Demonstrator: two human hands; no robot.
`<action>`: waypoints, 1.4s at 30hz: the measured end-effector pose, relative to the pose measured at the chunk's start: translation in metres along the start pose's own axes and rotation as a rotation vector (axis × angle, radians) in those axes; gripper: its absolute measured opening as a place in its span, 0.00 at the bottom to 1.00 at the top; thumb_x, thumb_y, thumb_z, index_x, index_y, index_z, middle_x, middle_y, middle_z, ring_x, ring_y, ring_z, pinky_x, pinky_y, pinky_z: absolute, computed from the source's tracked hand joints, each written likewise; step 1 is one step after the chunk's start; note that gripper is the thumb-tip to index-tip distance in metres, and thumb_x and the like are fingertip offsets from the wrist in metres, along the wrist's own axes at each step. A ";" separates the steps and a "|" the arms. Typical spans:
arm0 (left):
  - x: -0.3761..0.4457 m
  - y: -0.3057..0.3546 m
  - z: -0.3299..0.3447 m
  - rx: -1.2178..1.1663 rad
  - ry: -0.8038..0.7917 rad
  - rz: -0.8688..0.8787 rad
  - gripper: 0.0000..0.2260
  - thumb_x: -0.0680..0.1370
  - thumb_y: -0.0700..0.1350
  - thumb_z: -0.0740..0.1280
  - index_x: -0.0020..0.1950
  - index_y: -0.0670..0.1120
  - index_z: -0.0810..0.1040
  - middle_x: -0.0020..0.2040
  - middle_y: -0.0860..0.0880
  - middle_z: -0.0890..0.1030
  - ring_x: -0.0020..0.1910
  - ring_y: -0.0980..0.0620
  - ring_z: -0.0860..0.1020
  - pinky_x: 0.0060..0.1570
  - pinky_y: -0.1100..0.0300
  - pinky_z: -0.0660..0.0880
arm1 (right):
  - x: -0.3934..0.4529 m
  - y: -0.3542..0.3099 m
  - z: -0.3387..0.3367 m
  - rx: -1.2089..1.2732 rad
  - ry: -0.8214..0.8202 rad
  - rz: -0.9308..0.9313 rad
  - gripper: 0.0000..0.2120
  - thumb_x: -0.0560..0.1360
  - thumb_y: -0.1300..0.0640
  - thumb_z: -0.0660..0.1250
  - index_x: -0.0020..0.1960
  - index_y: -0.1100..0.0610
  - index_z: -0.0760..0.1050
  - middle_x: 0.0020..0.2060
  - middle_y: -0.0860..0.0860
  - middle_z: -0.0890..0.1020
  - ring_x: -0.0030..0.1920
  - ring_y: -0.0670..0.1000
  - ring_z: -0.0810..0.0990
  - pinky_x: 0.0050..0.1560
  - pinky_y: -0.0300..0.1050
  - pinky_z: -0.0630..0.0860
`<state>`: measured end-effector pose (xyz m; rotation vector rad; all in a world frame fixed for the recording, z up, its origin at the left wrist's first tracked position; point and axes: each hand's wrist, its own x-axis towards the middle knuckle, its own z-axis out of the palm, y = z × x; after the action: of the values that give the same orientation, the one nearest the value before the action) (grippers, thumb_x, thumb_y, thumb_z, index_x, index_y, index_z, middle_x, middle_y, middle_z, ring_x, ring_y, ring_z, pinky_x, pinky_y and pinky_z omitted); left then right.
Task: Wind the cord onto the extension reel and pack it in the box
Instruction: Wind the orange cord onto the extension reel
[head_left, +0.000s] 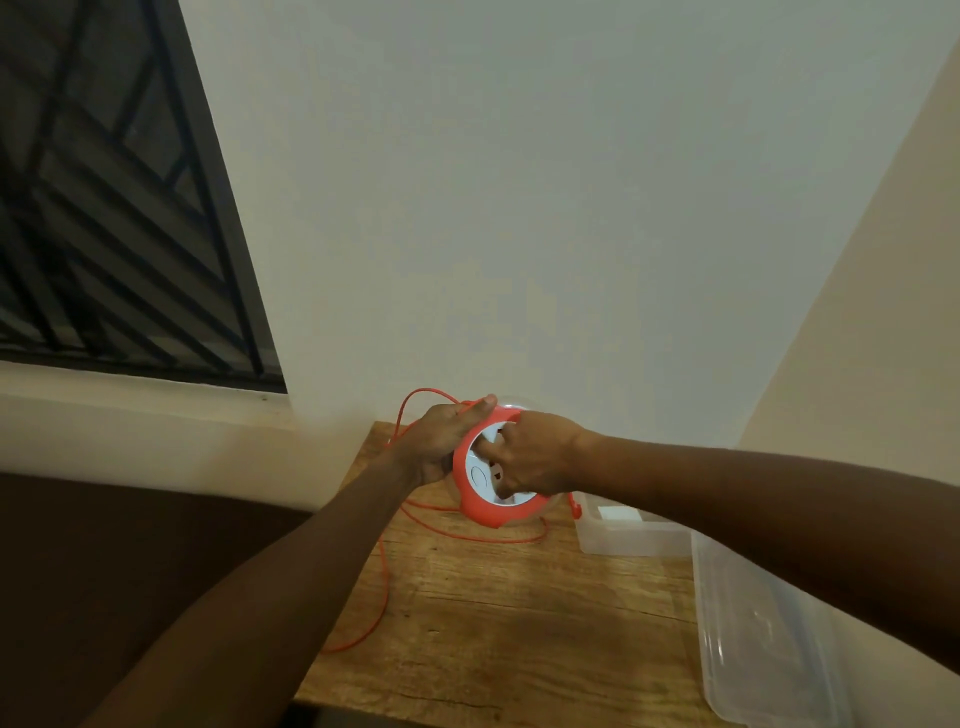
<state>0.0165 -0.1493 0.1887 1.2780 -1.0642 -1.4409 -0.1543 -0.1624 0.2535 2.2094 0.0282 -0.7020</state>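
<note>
The round extension reel (480, 504), orange-red with a white face, is held in the air over the far end of the wooden table (498, 613). My left hand (441, 441) grips its left rim, thumb on top and the cord under it. My right hand (535, 460) curls onto the white face, fingers in its centre. The thin orange cord (382, 577) loops up behind my left hand, trails over the table and hangs off its left edge. The clear plastic box (628, 532) stands to the right of the reel, partly behind my right forearm.
A clear plastic lid (763, 629) lies at the table's right side. A cream wall rises right behind the table, with a dark barred window (104, 208) at the upper left. A dark brown surface (130, 561) lies left of the table.
</note>
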 end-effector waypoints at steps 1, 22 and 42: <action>0.000 0.000 0.000 0.010 -0.001 0.002 0.19 0.82 0.56 0.67 0.58 0.41 0.83 0.48 0.41 0.86 0.40 0.44 0.86 0.46 0.50 0.84 | 0.000 0.000 0.000 -0.026 0.015 -0.014 0.27 0.73 0.52 0.74 0.70 0.45 0.71 0.69 0.62 0.71 0.54 0.61 0.81 0.47 0.53 0.81; 0.002 -0.004 0.030 -0.127 0.381 0.230 0.13 0.81 0.56 0.70 0.50 0.46 0.85 0.48 0.42 0.89 0.49 0.38 0.88 0.52 0.38 0.85 | 0.030 -0.042 -0.001 2.120 0.603 1.418 0.26 0.81 0.51 0.60 0.77 0.50 0.61 0.73 0.52 0.69 0.67 0.57 0.72 0.61 0.55 0.77; -0.007 -0.005 0.028 -0.055 0.284 0.233 0.11 0.81 0.41 0.70 0.59 0.34 0.81 0.53 0.30 0.84 0.45 0.35 0.85 0.43 0.48 0.84 | 0.031 0.063 -0.029 1.283 0.329 0.775 0.08 0.77 0.57 0.67 0.52 0.57 0.83 0.51 0.51 0.84 0.49 0.51 0.82 0.52 0.46 0.79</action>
<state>-0.0119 -0.1408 0.1877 1.2328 -0.9401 -1.0710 -0.0991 -0.1917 0.2972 3.0943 -1.3653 0.2194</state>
